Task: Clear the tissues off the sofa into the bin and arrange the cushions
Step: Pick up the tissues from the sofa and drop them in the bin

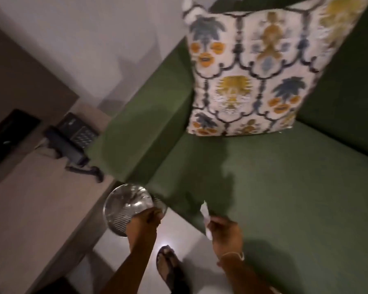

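A white crumpled tissue [206, 217] is pinched in my right hand [226, 232], just over the front edge of the green sofa [285, 187]. My left hand [146, 218] grips the rim of a shiny round metal bin [123, 206] that stands on the floor beside the sofa's left arm. One patterned cushion [251, 71], white with blue, yellow and orange motifs, leans upright against the sofa back in the corner.
A beige side table [40, 198] at left carries a black desk phone [72, 139] with a coiled cord. A dark flat object [6, 136] lies at its far left. My sandalled foot [168, 266] stands on the pale tiled floor between table and sofa.
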Tool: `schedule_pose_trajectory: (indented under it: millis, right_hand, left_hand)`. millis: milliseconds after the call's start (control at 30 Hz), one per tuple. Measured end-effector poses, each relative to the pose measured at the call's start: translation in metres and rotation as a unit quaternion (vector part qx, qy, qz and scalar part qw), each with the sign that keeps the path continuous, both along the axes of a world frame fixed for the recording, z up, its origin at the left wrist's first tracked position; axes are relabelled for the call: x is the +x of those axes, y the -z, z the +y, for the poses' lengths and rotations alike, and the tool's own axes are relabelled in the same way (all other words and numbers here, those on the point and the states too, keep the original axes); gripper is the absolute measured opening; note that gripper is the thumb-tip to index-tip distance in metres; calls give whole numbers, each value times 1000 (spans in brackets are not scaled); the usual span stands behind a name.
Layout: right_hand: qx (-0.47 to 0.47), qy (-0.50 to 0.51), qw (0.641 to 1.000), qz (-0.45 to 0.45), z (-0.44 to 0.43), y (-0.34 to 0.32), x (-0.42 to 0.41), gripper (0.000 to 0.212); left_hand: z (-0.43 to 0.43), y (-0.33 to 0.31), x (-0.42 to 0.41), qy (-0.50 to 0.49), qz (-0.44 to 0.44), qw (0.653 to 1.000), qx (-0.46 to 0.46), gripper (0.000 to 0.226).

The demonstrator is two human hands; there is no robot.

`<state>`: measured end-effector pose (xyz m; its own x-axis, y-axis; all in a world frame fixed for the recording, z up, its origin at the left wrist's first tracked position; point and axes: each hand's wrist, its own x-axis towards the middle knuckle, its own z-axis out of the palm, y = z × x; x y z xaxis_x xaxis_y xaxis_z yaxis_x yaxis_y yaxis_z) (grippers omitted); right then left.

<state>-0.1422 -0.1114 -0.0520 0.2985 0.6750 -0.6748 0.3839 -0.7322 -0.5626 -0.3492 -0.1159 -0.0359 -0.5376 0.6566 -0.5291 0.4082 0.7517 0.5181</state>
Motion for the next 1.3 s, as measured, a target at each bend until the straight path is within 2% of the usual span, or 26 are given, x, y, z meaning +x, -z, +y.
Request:
schedule_pose_trajectory:
  millis: [100,200,300,400,533,600,767,967,1200,1300]
  right_hand:
    - [-32,8,997,68,-11,4,-85,8]
    - [-94,9,988,124,-14,21,-154,5]
    - [-127,32,986,106,-6,44,-200,7]
    - [-121,50,989,67,10,69,-227,10]
    - [-138,-55,989,6,33,106,-248,45]
    - [-157,-27,987,36,42,114,-255,49]
    - [-217,-110,959,147,46,107,-248,41]
    - [-185,-14,957,225,48,76,-205,39]
    - [-193,-27,924,329,79,-2,-103,35]
    - [-144,20,939,311,106,-43,-44,39]
  left_hand:
    - [-17,14,-65,-50,12,997,-55,5]
    - [-23,39,-115,-51,49,993,-98,25]
    - [-19,63,-146,-43,38,991,-124,29]
    - [-13,83,-165,-82,-17,989,-125,23]
    - [-11,107,-176,-122,-56,983,-122,26]
    - [-11,112,-177,-122,-67,982,-129,34]
    - [-15,100,-176,-89,-59,981,-162,25]
    - [-18,62,-151,4,15,988,-152,34]
    - [28,-20,-71,136,58,983,-107,34]
    - [60,-59,-23,162,58,981,-90,33]
